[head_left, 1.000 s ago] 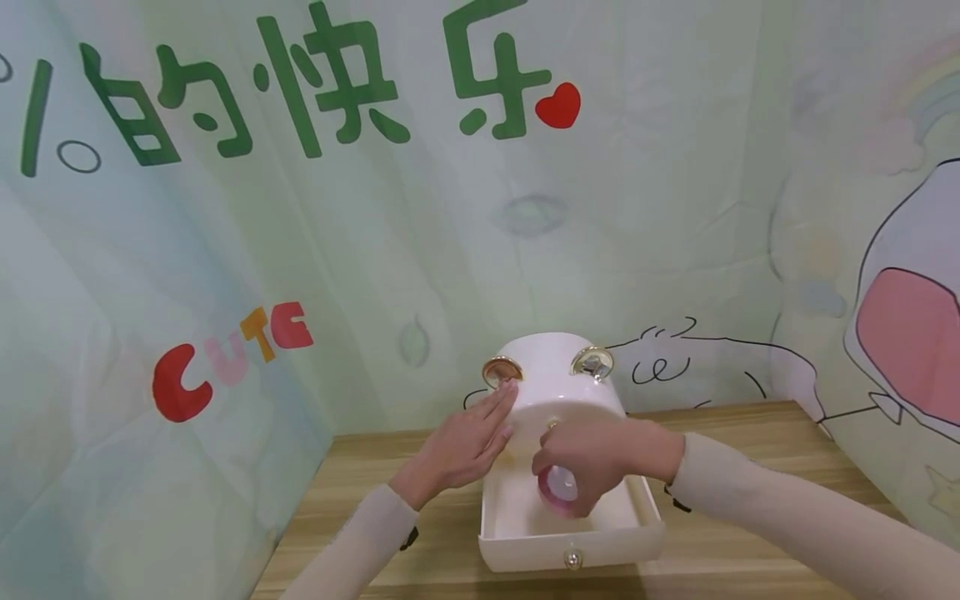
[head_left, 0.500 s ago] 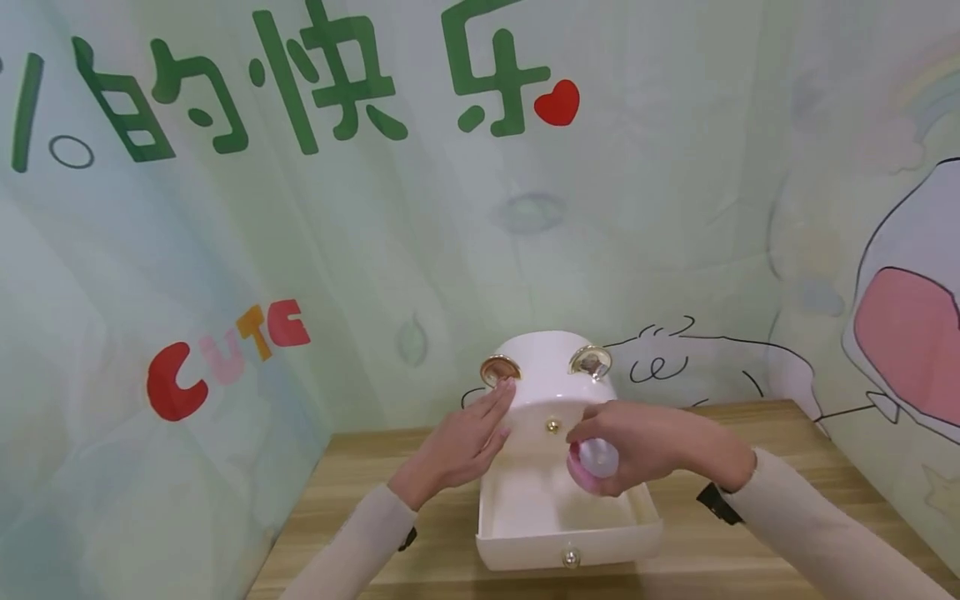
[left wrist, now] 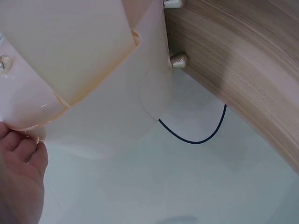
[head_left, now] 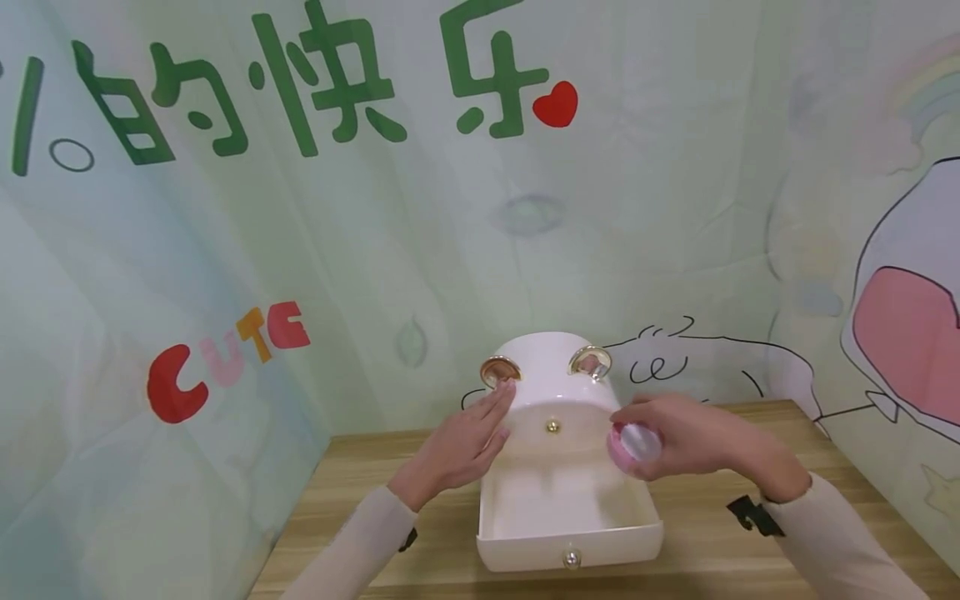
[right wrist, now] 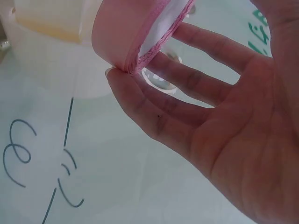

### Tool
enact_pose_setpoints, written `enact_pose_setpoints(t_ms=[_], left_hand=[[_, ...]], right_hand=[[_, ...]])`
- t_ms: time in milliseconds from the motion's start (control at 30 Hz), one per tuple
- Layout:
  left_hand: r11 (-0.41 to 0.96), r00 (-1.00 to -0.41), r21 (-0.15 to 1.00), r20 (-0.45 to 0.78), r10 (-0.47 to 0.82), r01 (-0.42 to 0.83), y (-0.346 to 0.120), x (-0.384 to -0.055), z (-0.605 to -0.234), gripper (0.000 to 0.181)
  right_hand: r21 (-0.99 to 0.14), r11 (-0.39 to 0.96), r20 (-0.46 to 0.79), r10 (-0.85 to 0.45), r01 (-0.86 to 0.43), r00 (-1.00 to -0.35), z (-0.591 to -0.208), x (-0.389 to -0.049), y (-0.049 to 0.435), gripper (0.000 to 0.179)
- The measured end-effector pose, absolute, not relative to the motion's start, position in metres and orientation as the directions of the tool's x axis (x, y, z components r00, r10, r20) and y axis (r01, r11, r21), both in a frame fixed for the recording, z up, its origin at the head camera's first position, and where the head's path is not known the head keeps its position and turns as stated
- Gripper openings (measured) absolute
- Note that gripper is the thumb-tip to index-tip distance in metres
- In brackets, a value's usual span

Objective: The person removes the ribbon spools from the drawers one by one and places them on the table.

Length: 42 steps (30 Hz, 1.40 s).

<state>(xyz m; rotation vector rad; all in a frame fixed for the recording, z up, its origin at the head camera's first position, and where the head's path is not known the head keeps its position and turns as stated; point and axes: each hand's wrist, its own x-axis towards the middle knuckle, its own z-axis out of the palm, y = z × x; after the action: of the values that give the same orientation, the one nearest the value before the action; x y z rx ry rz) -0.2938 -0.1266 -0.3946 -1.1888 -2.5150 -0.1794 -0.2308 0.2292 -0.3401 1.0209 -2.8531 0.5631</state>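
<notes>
A white, round-topped drawer box [head_left: 546, 367] with two gold-rimmed ears stands on the table, its lower drawer [head_left: 570, 546] pulled out toward me. Against the left side of the box, by the left ear [head_left: 500, 371], rests my left hand [head_left: 461, 450], fingers extended; the left wrist view shows the fingertips touching the box's edge. My right hand [head_left: 690, 437] holds a roll of pink ribbon [head_left: 630, 447] by its rim, just right of the box and above the drawer's right side. In the right wrist view the ribbon roll [right wrist: 124, 35] sits at the fingertips; the thumb's grip is out of sight.
The wood-grain table [head_left: 360, 492] carries the box near its back edge. Behind and at both sides hangs a printed pale green cloth [head_left: 375, 250]. Gold knobs sit on the drawer front and on the upper drawer [head_left: 552, 427].
My right hand has moved right with the ribbon roll, from over the drawer to beside the box, uncovering the upper knob. The left hand has stayed in place.
</notes>
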Motion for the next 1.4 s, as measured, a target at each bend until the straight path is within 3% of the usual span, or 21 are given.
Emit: enact_pose_setpoints(t_ms=[300, 667, 1400], left_hand=[[0.642, -0.593, -0.021, 0.361, 0.72, 0.767, -0.128, -0.293, -0.395, 0.061], [0.643, -0.595, -0.023, 0.357, 0.72, 0.765, -0.126, -0.292, -0.395, 0.062], [0.645, -0.604, 0.002, 0.351, 0.715, 0.764, -0.126, -0.292, -0.394, 0.062]], right_hand=[[-0.393, 0.736, 0.213, -0.51, -0.551, -0.833, -0.356, -0.237, 0.258, 0.056], [-0.438, 0.815, 0.159, -0.346, -0.381, -0.924, -0.394, -0.257, 0.289, 0.056], [-0.402, 0.876, 0.132, -0.234, -0.268, -0.963, -0.472, -0.324, 0.34, 0.058]])
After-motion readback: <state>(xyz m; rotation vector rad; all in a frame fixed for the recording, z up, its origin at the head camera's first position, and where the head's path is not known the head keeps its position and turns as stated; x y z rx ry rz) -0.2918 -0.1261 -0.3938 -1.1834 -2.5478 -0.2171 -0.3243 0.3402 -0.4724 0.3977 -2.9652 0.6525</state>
